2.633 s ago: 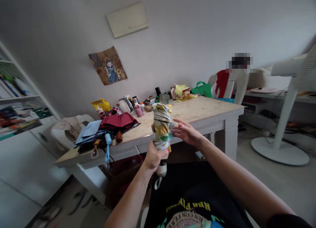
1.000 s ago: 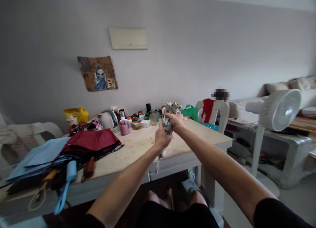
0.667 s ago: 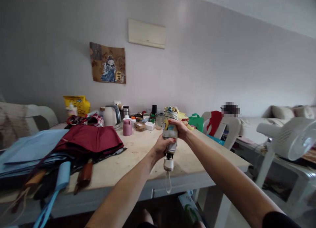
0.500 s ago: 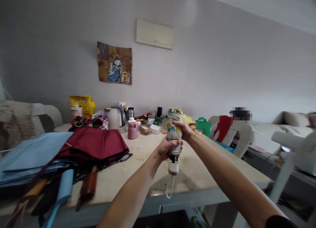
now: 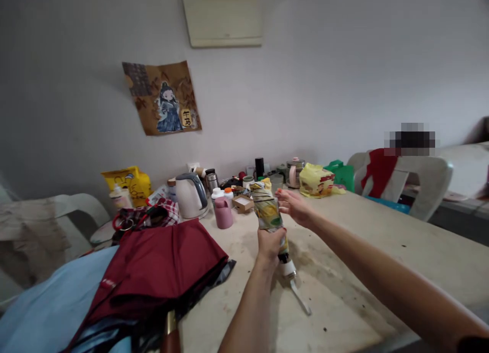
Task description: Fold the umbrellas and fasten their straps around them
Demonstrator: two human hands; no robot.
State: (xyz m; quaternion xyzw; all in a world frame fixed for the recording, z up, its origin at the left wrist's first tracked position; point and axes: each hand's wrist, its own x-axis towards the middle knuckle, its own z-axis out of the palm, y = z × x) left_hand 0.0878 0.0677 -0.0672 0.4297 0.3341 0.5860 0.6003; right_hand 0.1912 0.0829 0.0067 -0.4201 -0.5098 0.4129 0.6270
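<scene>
A folded compact umbrella with a yellow and grey patterned cover is held above the table, its top leaning left. Its white handle end points down, with a pale strap hanging from it. My left hand is wrapped round the lower part of the umbrella. Just right of its upper part is my right hand, fingers apart and holding nothing. On the left of the table lie a dark red folded umbrella and a light blue one.
Behind stand a white kettle, a pink jug, a small open box, a yellow package and a green bag. Chairs are at both sides, a red cloth on the right one.
My right hand has let go of the umbrella's upper part and moved off to its right. The umbrella now tilts more to the left. The camera view has shifted closer to the table.
</scene>
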